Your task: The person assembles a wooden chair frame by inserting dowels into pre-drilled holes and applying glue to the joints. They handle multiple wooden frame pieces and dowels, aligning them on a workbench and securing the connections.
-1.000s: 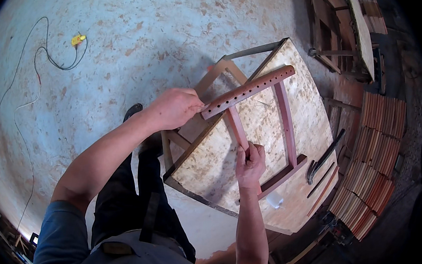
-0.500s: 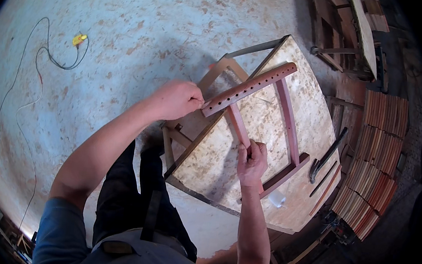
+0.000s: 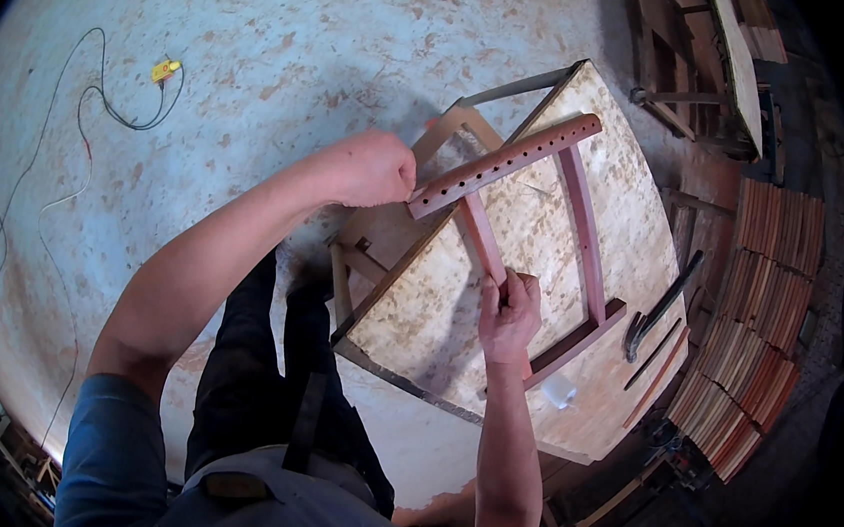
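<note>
A reddish wooden frame lies on a worn, light-topped work table (image 3: 406,332). Its far rail (image 3: 511,163) has a row of small dark holes along it. Two side bars (image 3: 583,239) (image 3: 482,234) run from that rail toward a shorter near rail (image 3: 575,345). My right hand (image 3: 511,316) is closed round the left side bar, near its lower end. At the left end of the drilled rail, my left hand (image 3: 378,171) is curled into a fist. Whatever its fingers may pinch there is hidden.
A black bar-like tool with a hooked end (image 3: 659,309), a thin dark rod (image 3: 648,360) and a reddish strip (image 3: 658,380) lie at the table's right. A small translucent piece (image 3: 558,391) sits by the near rail. Wood stacks (image 3: 754,313) stand beyond; a yellow-ended cable (image 3: 165,71) crosses the floor.
My left fist has turned and lifted slightly at the rail's left end. My right hand keeps its grip on the side bar. The whole view has shifted a little.
</note>
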Motion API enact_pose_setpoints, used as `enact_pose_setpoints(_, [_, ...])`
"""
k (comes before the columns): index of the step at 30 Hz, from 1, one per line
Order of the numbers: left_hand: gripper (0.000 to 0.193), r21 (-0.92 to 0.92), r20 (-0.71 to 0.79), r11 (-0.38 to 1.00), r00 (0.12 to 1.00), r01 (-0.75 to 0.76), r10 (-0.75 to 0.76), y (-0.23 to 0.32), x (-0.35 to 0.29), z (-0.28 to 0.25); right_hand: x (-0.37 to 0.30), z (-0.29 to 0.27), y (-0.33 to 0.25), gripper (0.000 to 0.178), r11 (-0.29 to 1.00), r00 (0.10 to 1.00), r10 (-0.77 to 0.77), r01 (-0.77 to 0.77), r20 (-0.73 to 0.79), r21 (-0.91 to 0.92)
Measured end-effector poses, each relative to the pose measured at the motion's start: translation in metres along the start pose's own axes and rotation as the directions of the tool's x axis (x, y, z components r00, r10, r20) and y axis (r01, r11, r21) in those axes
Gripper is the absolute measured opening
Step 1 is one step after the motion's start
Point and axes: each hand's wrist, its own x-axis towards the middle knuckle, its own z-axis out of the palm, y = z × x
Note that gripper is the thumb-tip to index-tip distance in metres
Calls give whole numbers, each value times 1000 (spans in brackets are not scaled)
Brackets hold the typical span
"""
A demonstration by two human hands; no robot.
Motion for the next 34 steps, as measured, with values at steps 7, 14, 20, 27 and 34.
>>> enact_pose_setpoints(7, [18, 3, -8, 1000, 1000, -8, 8, -1, -3, 0, -1, 0, 0, 20, 1000, 1000, 7, -7, -3, 3])
enact_pose_setpoints(14, [17, -1, -56, 999, 998, -41, 40, -1, -9, 5, -1, 2, 2, 21, 999, 1000, 29, -29, -3, 22])
enact_pose_setpoints(20, [18, 13, -55, 1000, 999, 3, -3, 2, -15, 7, 0, -1, -1, 21, 998, 999, 49, -49, 7, 33])
enact_pose_setpoints(27, [17, 13, -118, 999, 992, -41, 43, 0, -16, 13, 0, -1, -1, 22, 999, 999, 41, -41, 8, 30])
enact_pose_setpoints(34, [15, 64, -184, 995, 979, -79, 90, -5, -17, 21, -1, 0, 2, 22, 999, 999, 31, -31, 10, 12])
